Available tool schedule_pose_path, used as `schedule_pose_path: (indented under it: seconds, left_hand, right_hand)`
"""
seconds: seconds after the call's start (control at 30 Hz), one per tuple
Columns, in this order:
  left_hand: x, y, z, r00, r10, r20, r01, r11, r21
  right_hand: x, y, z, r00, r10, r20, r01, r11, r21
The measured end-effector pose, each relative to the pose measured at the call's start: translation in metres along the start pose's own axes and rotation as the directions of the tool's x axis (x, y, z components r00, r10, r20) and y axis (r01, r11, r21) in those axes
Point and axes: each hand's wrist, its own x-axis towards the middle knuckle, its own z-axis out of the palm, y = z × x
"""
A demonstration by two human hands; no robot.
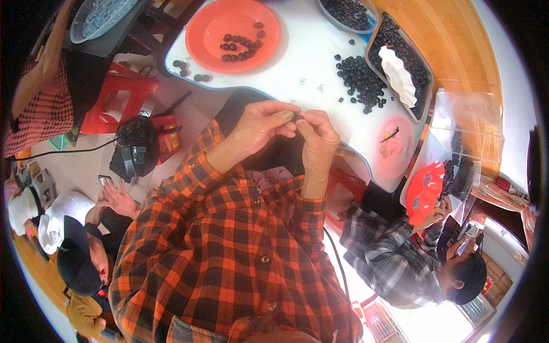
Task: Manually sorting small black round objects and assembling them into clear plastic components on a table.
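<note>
Close together at the table's near edge, my left hand [260, 127] and my right hand [318, 137] are both closed in a pinch. Between the fingertips sits a small dark piece [296, 116], mostly covered, so its exact kind cannot be made out. Beyond the hands to the left, an orange-red plate [197, 34] holds several dark round pieces [242, 48], some touching in rows. Loose black round pieces [363, 83] lie heaped on the white tabletop [286, 74] to the right. A few more dark pieces [182, 67] rest left of the plate.
At the far right stand a tray [424, 94] of black pieces with a white wavy-edged dish [397, 77] across it, and a bowl [347, 14]. A pink plate [396, 146] is nearer. People sit at both sides; a red stool [117, 97] stands left.
</note>
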Motion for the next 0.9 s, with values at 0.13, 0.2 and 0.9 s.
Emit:
schedule_pose_path:
  seconds: [0.13,0.2,0.9]
  left_hand:
    - [0.0,0.0,0.0,1.0,0.004,-0.013,-0.003,1.0,0.023]
    - [-0.001,-0.001,0.001,1.0,0.013,-0.023,-0.011,0.999,0.051]
    - [-0.006,0.002,0.003,0.991,0.108,-0.079,-0.084,0.962,0.261]
  right_hand:
    - [0.0,-0.001,0.0,1.0,-0.004,-0.005,0.004,0.999,-0.036]
    - [-0.001,-0.001,0.0,1.0,-0.009,-0.002,0.009,0.999,-0.047]
    - [-0.002,-0.028,0.015,0.973,-0.192,0.132,0.231,0.869,-0.438]
